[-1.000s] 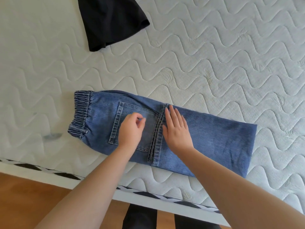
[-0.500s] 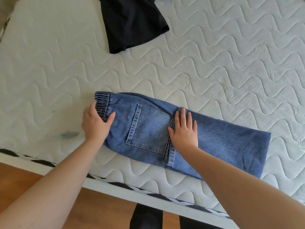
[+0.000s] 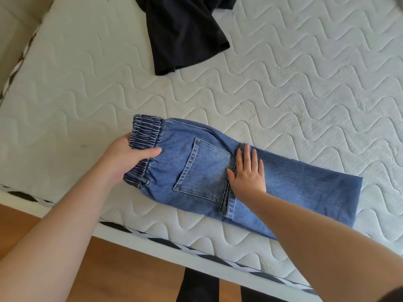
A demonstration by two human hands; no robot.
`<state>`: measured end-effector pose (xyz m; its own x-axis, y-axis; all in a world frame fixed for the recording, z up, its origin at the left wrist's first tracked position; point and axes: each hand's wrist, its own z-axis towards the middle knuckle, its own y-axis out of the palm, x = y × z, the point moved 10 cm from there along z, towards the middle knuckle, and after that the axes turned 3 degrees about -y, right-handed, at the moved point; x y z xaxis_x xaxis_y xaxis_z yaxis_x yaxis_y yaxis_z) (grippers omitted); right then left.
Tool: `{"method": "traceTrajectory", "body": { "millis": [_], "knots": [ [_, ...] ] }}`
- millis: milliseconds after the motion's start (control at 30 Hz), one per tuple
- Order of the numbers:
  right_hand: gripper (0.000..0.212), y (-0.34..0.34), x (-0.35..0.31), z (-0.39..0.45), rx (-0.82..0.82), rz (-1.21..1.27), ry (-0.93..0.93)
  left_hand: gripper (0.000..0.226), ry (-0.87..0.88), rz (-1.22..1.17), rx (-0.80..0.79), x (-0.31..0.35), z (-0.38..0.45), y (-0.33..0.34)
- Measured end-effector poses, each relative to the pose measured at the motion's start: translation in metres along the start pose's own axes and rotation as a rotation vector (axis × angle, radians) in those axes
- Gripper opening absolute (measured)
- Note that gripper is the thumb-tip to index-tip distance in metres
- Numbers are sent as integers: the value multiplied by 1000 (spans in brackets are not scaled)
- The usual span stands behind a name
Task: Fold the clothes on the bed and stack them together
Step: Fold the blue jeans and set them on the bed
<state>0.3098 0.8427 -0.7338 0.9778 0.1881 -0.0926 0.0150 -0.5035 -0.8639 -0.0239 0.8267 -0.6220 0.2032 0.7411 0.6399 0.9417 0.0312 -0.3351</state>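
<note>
Gripping the jeans (image 3: pixel 209 171) waistband with our left hand (image 3: pixel 124 158), right hand (image 3: pixel 247 173) pressing flat near the bed's (image 3: pixel 305 83) front edge; next, probably fold the waistband across.

Two garments (one jeans (image 3: pixel 272 188), one black garment (image 3: pixel 185 33))

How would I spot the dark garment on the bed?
Start at the white quilted mattress. The blue jeans lie near its front edge under both hands; look beyond them to the far edge. The black garment lies there loose and unfolded, the only dark cloth.
</note>
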Motion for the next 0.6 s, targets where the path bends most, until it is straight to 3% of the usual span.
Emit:
{"method": "traceTrajectory", "body": {
  "millis": [167, 267, 400, 600],
  "knots": [
    [75, 4, 5, 1, -88, 74, -51, 46, 146, 264, -20, 63, -56, 21],
    [75, 0, 11, 1, -162, 215, -123, 61, 244, 347, -37, 102, -81, 43],
    [57, -31, 36, -4, -190, 677, -210, 74, 300, 350, -249, 138, -110, 93],
    [57, -63, 94, -51, -18, 1089, -22, 59, 228, 346, -545, 172, -138, 189]
  ]
}}
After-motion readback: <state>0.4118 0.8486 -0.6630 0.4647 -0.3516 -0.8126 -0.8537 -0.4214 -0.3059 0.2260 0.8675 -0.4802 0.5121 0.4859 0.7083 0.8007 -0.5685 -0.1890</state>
